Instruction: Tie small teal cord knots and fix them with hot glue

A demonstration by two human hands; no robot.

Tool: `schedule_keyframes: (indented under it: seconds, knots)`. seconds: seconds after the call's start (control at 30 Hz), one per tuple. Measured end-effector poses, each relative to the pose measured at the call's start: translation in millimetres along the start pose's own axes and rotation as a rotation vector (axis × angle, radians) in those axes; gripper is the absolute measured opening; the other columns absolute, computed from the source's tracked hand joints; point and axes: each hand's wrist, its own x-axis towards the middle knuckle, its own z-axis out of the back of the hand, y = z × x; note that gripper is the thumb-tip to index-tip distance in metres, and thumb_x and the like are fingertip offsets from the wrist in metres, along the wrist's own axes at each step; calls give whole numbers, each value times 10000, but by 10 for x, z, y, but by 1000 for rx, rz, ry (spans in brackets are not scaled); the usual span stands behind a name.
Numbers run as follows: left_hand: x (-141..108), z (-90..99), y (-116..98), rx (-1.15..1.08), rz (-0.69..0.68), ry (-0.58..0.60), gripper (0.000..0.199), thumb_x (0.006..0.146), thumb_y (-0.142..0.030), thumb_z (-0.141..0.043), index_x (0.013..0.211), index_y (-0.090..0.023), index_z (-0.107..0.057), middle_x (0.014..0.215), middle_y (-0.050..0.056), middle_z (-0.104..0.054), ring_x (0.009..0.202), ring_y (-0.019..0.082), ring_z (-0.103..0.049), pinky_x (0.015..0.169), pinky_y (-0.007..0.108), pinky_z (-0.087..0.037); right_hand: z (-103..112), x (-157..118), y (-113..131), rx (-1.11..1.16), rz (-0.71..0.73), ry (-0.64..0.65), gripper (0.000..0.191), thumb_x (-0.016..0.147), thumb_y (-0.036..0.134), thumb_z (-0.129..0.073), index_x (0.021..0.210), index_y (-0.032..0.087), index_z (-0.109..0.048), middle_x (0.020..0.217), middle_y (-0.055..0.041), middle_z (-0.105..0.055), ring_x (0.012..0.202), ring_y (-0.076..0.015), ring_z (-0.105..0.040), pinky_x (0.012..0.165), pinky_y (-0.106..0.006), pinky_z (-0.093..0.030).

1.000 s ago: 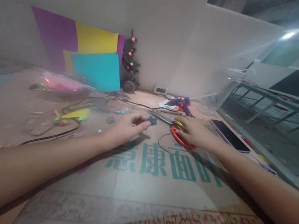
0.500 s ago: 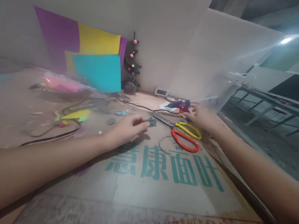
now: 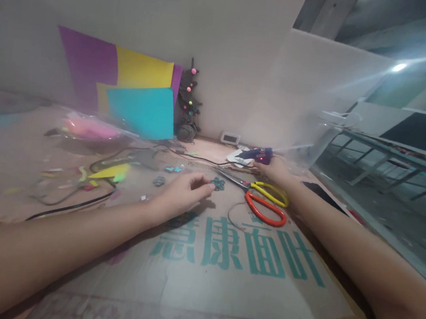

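left hand point(image 3: 188, 193) pinching a lil teal flower point(image 3: 218, 183), right hand point(image 3: 275, 170) wrapped round a glue gun point(image 3: 263, 155), scissors point(image 3: 246, 185) lying between

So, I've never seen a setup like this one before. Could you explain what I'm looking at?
There is no machine here: these are a person's two bare hands. Every picture comes from one camera worn on the head, looking forward and down, so the forearms reach in from the bottom corners.

The left hand pinches the edge of a small teal flower-shaped piece. The right hand is at the handle of a dark glue gun; its exact grip is hidden.

Beside them, scissors with one yellow and one red handle lie on the work surface, with printed cardboard nearest the camera. At the back stand coloured sheets, a beaded tree-like ornament and a small white device.
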Motion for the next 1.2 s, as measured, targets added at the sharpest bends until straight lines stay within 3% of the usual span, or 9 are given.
schedule_keyframes:
  seconds: [0.1,0.3,0.4,0.5,0.63,0.83,0.97,1.2]
  knots:
    - [3,-8,13,-10,16,-4,275,853,-425,-540,744,-173,-546,703,-1,-587,663,145,-587,576,246,-436,90,-80,61,81,-33,-43,344,735,436,-701,856,114,-714,826,-122,-734,825,-279,-675,696,-342,-497]
    - [33,-2,79,39,-34,-43,292,853,-447,-530,742,-177,-546,700,4,-585,673,153,-578,607,264,-449,236,-311,331,356,19,-74,330,832,382,-621,1061,152,-680,1008,-122,-743,830,-209,-712,685,-287,-547]
    - [40,6,88,68,-47,-73,289,856,-438,-527,727,-180,-547,703,2,-598,686,156,-582,627,267,-448,267,-509,462,462,50,-43,261,802,350,-644,963,156,-709,868,-99,-750,787,-216,-705,717,-311,-552]
    - [31,14,66,78,-22,-103,283,860,-426,-530,713,-185,-543,689,-11,-600,682,154,-583,618,257,-432,240,-764,502,361,82,16,241,795,391,-621,772,167,-709,736,-71,-721,786,-231,-686,756,-338,-537]
    - [12,21,22,113,12,-124,268,853,-407,-532,700,-187,-538,661,-26,-577,619,139,-529,570,243,-396,136,-1090,446,230,139,11,319,772,507,-620,841,206,-700,826,-72,-730,822,-276,-679,786,-412,-537]
    - [11,27,2,134,30,-149,251,833,-388,-537,678,-191,-515,650,-29,-560,600,138,-502,566,241,-373,103,-1295,451,148,403,33,310,824,541,-539,888,259,-649,919,-65,-726,873,-291,-671,811,-472,-542]
    - [4,22,7,143,43,-158,242,825,-391,-539,688,-193,-514,640,-33,-544,578,135,-481,576,248,-359,139,-1313,518,126,366,116,308,830,518,-532,812,235,-652,796,-56,-701,738,-256,-658,696,-428,-544]
    - [-16,8,-27,152,17,-159,218,830,-357,-541,693,-192,-503,648,-38,-530,603,136,-483,592,252,-352,110,-1318,526,127,321,104,263,784,472,-582,727,216,-605,680,-44,-640,629,-219,-603,593,-364,-493]
